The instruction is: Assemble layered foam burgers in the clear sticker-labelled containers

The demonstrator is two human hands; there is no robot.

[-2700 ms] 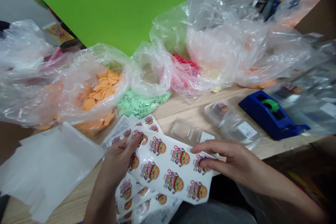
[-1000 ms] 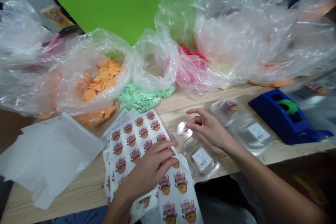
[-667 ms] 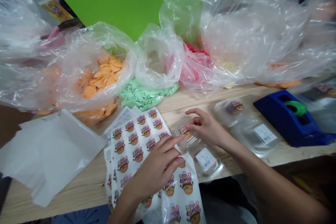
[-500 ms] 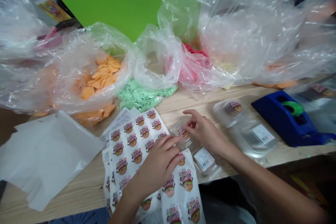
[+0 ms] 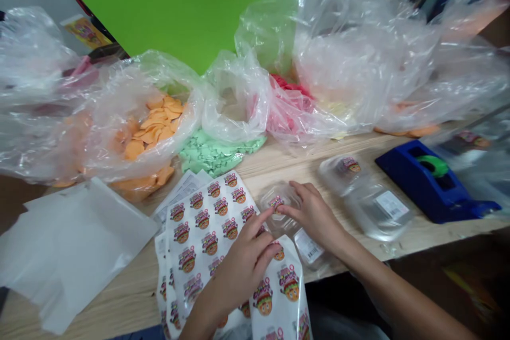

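A small burger sticker (image 5: 275,203) sits on the domed top of a clear plastic tray (image 5: 287,195), just right of a stack of burger sticker sheets (image 5: 207,228). The right hand (image 5: 314,215) reaches the tray from the right, its fingers (image 5: 295,206) close together and curled down beside the sticker, apparently to steady the tray; whether they clamp it, I cannot tell. The left hand (image 5: 235,263) lies across the stack, seemingly keeping it flat, with its fingers slightly apart and the index fingertip (image 5: 261,216) stretched toward the sticker. Whether that fingertip touches the sticker is hard to tell.

Farther right of the stack are a second clear tray (image 5: 338,172) bearing a burger sticker and a blue tape dispenser (image 5: 418,183). Loose white paper sheets (image 5: 75,249) lie left of the stack. Behind it, clear plastic bags of orange discs (image 5: 147,127) and green star-shaped pieces (image 5: 211,156) crowd the wooden tabletop (image 5: 319,162), confining the hands to the strip in front.
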